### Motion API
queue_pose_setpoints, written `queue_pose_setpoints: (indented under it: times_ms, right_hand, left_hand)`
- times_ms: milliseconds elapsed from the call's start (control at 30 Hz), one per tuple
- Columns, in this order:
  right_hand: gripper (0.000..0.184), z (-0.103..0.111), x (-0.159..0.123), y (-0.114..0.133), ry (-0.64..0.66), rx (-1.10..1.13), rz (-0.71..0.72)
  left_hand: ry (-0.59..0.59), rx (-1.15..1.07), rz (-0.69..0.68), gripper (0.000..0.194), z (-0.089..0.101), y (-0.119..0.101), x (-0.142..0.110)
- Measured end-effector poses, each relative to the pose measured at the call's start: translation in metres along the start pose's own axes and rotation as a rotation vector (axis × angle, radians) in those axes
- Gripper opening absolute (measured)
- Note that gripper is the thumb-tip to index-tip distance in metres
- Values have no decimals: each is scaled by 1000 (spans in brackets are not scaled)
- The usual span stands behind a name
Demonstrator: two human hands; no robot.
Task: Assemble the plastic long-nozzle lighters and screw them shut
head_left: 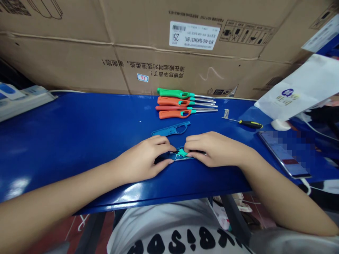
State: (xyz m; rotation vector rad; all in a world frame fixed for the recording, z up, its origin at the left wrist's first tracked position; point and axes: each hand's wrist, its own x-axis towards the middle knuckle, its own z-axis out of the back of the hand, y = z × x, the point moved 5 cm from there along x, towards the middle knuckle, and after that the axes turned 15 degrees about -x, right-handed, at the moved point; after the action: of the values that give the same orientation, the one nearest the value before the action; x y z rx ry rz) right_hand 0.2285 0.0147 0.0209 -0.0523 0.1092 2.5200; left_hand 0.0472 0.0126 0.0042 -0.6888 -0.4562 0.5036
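Observation:
An opened blue lighter half lies on the table between my hands, its inner parts exposed. My left hand has thumb and fingers closed on its left end. Fingers of my right hand pinch at the teal trigger piece inside it; a bit of metal tube shows beneath that hand. Just beyond sits the other blue shell half, apart from my hands. Farther back, several long-nosed lighters lie side by side, a green lighter at the rear and an orange lighter in front.
A large cardboard box walls off the back of the blue table. On the right are a screwdriver, a small clear piece, a phone on a cable and a white paper bag. A power strip is at left.

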Motion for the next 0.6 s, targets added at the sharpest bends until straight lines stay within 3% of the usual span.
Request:
queue_pose_setpoints:
  times_ms: [600]
  right_hand:
    - [23,0,2,9,-151,-142,76]
  left_hand:
    - [-8,-82,141,25,3,6,2]
